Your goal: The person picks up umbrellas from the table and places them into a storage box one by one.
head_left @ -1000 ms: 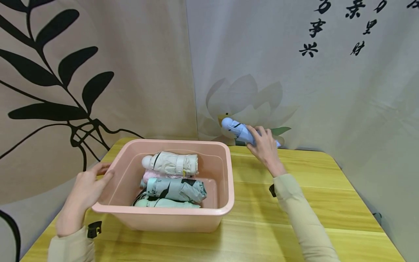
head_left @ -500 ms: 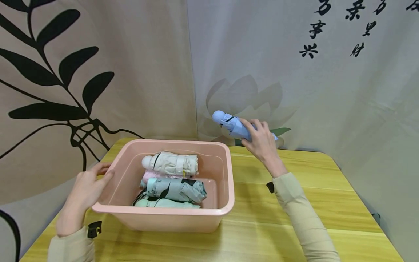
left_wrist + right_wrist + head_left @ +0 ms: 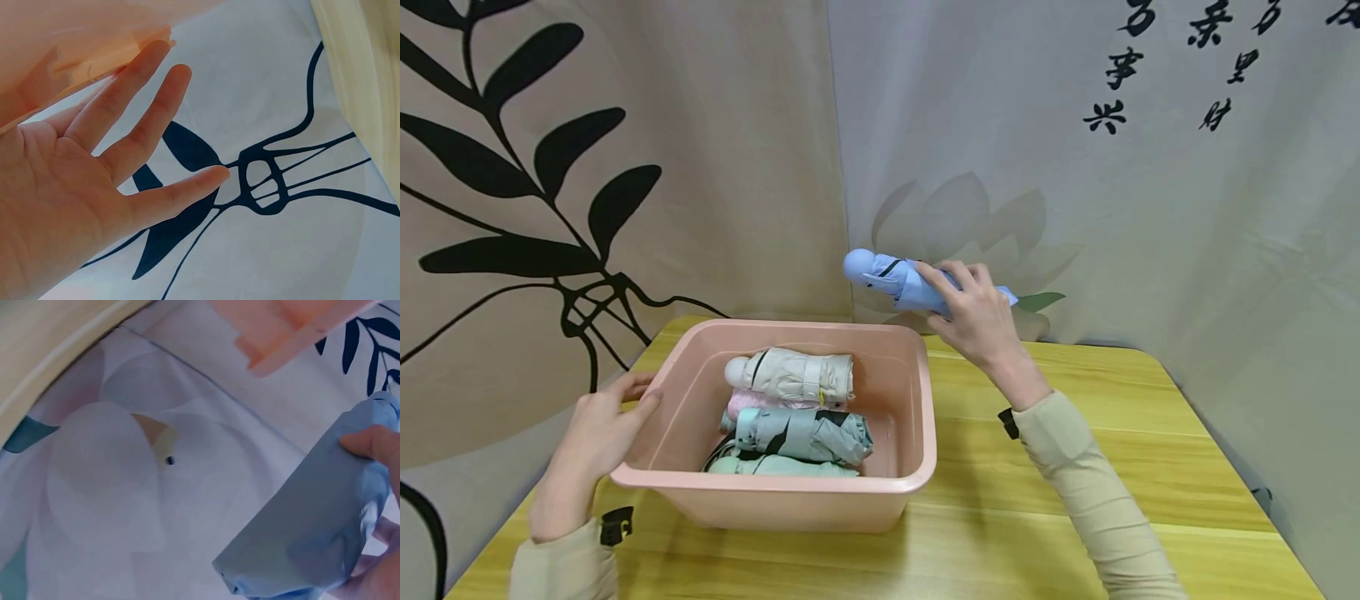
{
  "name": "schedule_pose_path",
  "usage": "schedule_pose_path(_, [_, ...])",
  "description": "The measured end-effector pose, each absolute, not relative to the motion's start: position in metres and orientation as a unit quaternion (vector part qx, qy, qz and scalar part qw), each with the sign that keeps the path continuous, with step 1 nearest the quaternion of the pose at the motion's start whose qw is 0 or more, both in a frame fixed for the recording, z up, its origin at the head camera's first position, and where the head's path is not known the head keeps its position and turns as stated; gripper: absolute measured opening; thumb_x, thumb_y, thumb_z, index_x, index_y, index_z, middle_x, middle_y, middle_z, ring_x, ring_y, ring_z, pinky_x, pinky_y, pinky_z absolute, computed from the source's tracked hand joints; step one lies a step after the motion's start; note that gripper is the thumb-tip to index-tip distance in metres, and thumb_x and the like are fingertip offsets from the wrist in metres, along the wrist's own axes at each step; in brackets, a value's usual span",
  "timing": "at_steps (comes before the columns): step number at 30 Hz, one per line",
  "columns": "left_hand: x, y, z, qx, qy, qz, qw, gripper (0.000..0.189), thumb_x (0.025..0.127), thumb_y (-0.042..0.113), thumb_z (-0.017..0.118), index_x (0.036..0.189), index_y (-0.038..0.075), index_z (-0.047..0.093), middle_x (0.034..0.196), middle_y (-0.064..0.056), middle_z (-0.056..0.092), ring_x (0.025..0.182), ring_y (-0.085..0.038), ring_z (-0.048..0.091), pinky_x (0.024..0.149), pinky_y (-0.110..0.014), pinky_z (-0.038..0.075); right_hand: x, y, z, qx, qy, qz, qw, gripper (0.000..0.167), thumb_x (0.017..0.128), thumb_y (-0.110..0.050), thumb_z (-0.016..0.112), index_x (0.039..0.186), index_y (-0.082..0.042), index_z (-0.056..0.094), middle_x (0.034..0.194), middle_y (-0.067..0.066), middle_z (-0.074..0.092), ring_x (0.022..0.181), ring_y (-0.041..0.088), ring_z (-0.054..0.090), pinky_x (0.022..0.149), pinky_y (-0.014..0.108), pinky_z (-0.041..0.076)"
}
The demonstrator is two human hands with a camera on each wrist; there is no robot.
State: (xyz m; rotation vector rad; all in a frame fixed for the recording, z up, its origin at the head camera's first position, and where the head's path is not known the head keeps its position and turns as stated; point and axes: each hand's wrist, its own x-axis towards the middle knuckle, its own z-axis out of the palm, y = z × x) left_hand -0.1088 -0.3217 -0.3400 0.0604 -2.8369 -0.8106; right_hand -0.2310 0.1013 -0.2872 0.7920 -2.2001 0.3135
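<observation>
In the head view my right hand (image 3: 973,321) grips a folded blue umbrella (image 3: 891,279) above the far edge of the table, its round handle end pointing left. The right wrist view shows the thumb and fingers round the umbrella's fabric (image 3: 306,506). A pink plastic bin (image 3: 775,504) stands on the table. My left hand (image 3: 598,429) rests against its left rim; in the left wrist view the fingers (image 3: 147,140) are extended and spread beside the bin wall (image 3: 75,37). Inside the bin lie a white umbrella (image 3: 793,375), a grey-blue umbrella (image 3: 805,433), a mint umbrella (image 3: 782,467) and a partly hidden pink umbrella (image 3: 752,402).
The wooden table (image 3: 1075,500) extends to the right of the bin. Behind it hangs a pale curtain (image 3: 760,167) with printed leaves, a lotus and black characters. A dark curved cord or strap (image 3: 430,525) shows at the lower left.
My right hand has carried the blue umbrella leftward and slightly up, toward the bin's far right corner. The left hand and the bin have stayed in place.
</observation>
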Motion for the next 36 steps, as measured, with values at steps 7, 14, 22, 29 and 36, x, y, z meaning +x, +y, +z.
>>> schedule_pose_path(7, [-0.109, -0.321, -0.34, 0.016, -0.957, -0.272, 0.1, 0.051, 0.101, 0.034, 0.039, 0.132, -0.004, 0.048, 0.124, -0.034, 0.056, 0.112, -0.054, 0.05, 0.083, -0.061, 0.044, -0.221, 0.084, -0.273, 0.356, -0.837, 0.082, 0.407, 0.057, 0.075, -0.009, 0.067, 0.13, -0.02, 0.057, 0.116, 0.012, 0.06, 0.095, 0.033, 0.055, 0.051, 0.042, 0.054])
schedule_pose_path(14, [-0.109, -0.32, -0.34, 0.014, -0.956, -0.273, 0.103, 0.05, 0.101, 0.034, 0.04, 0.131, -0.005, 0.048, 0.123, -0.034, 0.057, 0.111, -0.054, 0.05, 0.083, -0.06, 0.044, -0.214, 0.063, -0.264, 0.393, -0.81, 0.04, 0.434, 0.052, 0.078, -0.01, 0.061, 0.128, -0.018, 0.058, 0.116, 0.011, 0.061, 0.093, 0.032, 0.057, 0.066, 0.041, 0.058])
schedule_pose_path(22, [-0.109, -0.321, -0.34, 0.012, -0.957, -0.27, 0.105, 0.049, 0.101, 0.033, 0.04, 0.131, -0.004, 0.049, 0.122, -0.033, 0.057, 0.112, -0.054, 0.05, 0.083, -0.06, 0.043, -0.204, 0.036, -0.261, 0.418, -0.802, -0.008, 0.428, 0.05, 0.081, -0.019, 0.067, 0.13, -0.022, 0.056, 0.118, 0.007, 0.061, 0.092, 0.029, 0.059, 0.066, 0.037, 0.058])
schedule_pose_path(29, [-0.109, -0.322, -0.342, 0.007, -0.956, -0.271, 0.113, 0.048, 0.1, 0.032, 0.041, 0.13, -0.005, 0.049, 0.121, -0.033, 0.059, 0.112, -0.054, 0.05, 0.084, -0.06, 0.042, -0.196, 0.015, -0.261, 0.426, -0.812, -0.074, 0.392, 0.05, 0.085, -0.028, 0.064, 0.133, -0.029, 0.052, 0.123, 0.003, 0.059, 0.1, 0.026, 0.06, 0.072, 0.035, 0.058])
schedule_pose_path(36, [-0.109, -0.322, -0.342, 0.007, -0.956, -0.272, 0.109, 0.048, 0.1, 0.032, 0.04, 0.131, -0.005, 0.049, 0.122, -0.033, 0.058, 0.112, -0.054, 0.05, 0.083, -0.06, 0.043, -0.192, -0.003, -0.261, 0.442, -0.823, -0.101, 0.342, 0.052, 0.088, -0.041, 0.064, 0.137, -0.031, 0.047, 0.127, 0.0, 0.057, 0.101, 0.025, 0.058, 0.071, 0.033, 0.058])
